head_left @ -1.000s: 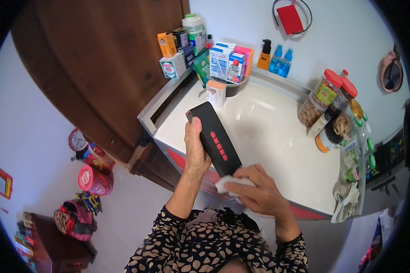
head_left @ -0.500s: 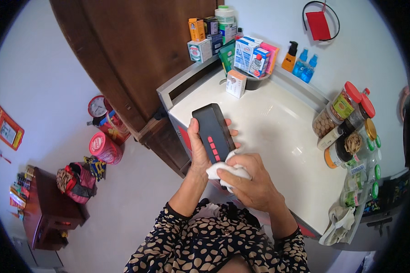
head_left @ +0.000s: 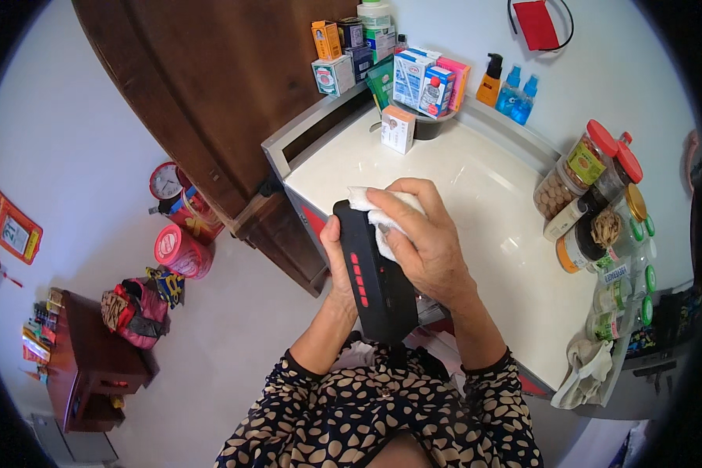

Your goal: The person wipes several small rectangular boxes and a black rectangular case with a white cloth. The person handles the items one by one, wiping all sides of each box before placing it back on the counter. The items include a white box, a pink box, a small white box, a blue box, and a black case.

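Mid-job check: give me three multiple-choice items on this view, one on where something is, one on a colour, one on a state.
1. Where is the white cloth?
A. hanging on the wall
B. under the right hand against the top of the black speaker
C. on the floor

2. What colour are the buttons in a row on the speaker's face?
A. red
B. green
C. white

3. How is the speaker held?
A. lying flat on the white counter
B. standing alone on the floor
C. gripped from behind by the left hand, lifted off the counter

Answers:
1 B, the cloth is bunched under the right fingers at the speaker's upper end.
2 A, the row shows red against the black.
3 C, the left thumb and palm wrap its edge.
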### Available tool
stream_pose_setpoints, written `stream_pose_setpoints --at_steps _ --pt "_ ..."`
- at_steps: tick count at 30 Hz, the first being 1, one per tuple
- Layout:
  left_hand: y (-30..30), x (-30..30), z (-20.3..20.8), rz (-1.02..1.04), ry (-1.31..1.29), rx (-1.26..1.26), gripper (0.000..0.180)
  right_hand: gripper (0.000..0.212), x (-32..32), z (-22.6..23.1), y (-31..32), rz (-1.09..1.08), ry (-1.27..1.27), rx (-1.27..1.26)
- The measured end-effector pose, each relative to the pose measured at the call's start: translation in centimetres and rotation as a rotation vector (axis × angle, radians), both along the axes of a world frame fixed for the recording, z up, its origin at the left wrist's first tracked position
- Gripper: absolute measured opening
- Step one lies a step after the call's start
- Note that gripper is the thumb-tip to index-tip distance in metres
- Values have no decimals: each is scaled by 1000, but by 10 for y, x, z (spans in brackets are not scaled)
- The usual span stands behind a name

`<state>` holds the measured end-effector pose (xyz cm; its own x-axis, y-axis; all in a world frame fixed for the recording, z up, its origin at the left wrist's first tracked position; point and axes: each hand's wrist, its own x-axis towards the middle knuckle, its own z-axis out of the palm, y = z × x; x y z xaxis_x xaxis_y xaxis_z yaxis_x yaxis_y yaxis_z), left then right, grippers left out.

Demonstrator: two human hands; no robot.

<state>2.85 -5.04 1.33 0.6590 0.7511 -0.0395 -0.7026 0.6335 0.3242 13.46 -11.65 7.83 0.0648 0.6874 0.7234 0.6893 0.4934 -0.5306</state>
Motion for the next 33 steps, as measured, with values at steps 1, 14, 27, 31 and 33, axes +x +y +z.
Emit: stream_pose_setpoints --at_steps 1,14,27,31,33 --pt "3 -3 -1 -10 -4 12 67 45 -1 -1 4 -29 -68 16" --pt "23 -11 -5 -272 -2 -79 74 41 -5 1 -14 -56 -109 -37" --pt "32 -13 -28 -209 194 374 61 44 12 -3 -14 -288 -137 43" --pt "24 -16 -13 -165 224 445 69 46 8 -7 -11 -146 -110 10" --pt "23 -16 -12 -163 224 434 73 47 15 -11 -14 -204 -88 -26"
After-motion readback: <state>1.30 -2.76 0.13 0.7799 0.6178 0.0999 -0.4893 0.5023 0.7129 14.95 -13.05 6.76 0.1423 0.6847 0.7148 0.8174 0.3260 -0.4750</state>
